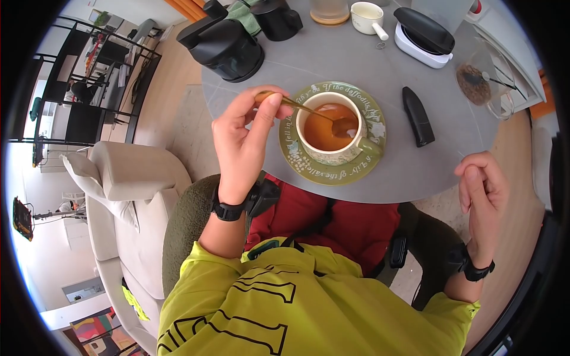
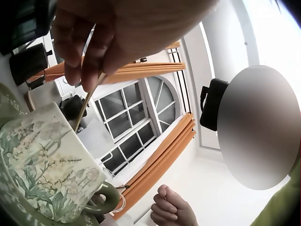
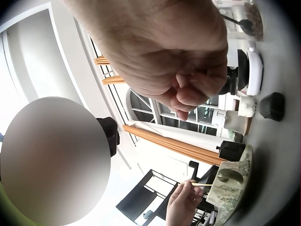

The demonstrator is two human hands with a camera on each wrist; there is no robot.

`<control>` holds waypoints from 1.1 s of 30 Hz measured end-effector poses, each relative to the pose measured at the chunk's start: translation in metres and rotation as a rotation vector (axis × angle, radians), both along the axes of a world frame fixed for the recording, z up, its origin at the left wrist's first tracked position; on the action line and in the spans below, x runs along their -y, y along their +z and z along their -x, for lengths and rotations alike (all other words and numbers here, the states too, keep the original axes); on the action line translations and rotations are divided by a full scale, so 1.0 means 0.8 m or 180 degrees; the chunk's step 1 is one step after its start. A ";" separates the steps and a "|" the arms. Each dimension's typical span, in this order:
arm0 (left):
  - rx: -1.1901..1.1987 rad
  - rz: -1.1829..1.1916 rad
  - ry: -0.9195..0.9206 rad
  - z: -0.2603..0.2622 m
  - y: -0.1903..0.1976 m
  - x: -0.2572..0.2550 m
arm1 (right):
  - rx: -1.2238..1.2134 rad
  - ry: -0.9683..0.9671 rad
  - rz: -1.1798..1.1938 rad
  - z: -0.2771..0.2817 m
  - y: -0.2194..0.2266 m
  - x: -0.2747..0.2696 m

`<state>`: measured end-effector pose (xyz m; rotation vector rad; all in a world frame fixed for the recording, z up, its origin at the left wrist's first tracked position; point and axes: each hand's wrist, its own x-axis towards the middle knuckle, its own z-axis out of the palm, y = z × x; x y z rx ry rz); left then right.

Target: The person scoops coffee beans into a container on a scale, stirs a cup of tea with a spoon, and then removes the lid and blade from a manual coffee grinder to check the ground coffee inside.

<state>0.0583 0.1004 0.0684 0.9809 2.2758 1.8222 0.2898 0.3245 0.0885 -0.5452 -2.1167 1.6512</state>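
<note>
Between thumb and fingers my left hand (image 1: 242, 148) pinches a gold-coloured spoon (image 1: 307, 109), whose bowl dips into the reddish-brown liquid in a floral cup (image 1: 326, 156). The cup stands upright on a green saucer (image 1: 295, 161) with white lettering, its handle towards the lower right. From the side, the left wrist view shows the cup (image 2: 51, 162) and the thin spoon handle (image 2: 84, 110) slanting down behind its rim. My right hand (image 1: 484, 193) is held off to the right by the table's edge, fingers loosely curled, holding nothing visible and apart from the cup.
A black elongated object (image 1: 418, 117) lies right of the saucer. Black kettle (image 1: 228, 50), small white pot (image 1: 367, 18), white device with black lid (image 1: 423, 38) and a clear container (image 1: 475, 86) of brown contents line the grey table's (image 1: 439, 172) far side.
</note>
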 end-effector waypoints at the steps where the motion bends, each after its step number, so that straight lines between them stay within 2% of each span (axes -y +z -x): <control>1: -0.0153 -0.0048 0.0081 0.000 0.000 -0.002 | -0.0006 -0.0012 0.0002 0.000 0.000 0.000; 7: -0.0996 0.0192 0.0427 0.002 0.007 0.008 | 0.0002 -0.0026 -0.0009 0.000 0.000 0.000; 11: -0.1132 0.0384 0.0386 0.002 0.018 0.021 | -0.0003 0.0018 0.0014 0.000 -0.001 0.000; 13: -0.0669 0.0321 0.0071 0.001 0.020 0.024 | -0.0006 0.0035 0.0011 0.001 -0.002 0.000; 14: -0.0671 0.0322 0.0078 0.001 0.019 0.024 | -0.0008 0.0042 0.0011 0.002 -0.002 0.001; 16: -0.0214 0.0195 0.0015 0.000 0.013 0.021 | 0.0023 0.0055 0.0015 0.001 -0.001 0.001; 23: -0.0004 0.0074 -0.0086 0.000 0.007 0.004 | 0.0043 0.0015 -0.0016 0.001 -0.002 0.001; 29: -0.0437 0.0131 0.0232 -0.001 0.005 -0.004 | 0.0075 0.0016 0.0002 0.000 -0.001 0.000; 31: -0.1015 0.0237 0.0293 0.000 0.005 0.000 | 0.0076 0.0000 0.0023 0.000 -0.001 0.000; 33: -0.1199 0.0298 0.0330 -0.002 0.009 0.006 | 0.0070 0.0005 0.0019 0.001 -0.001 0.000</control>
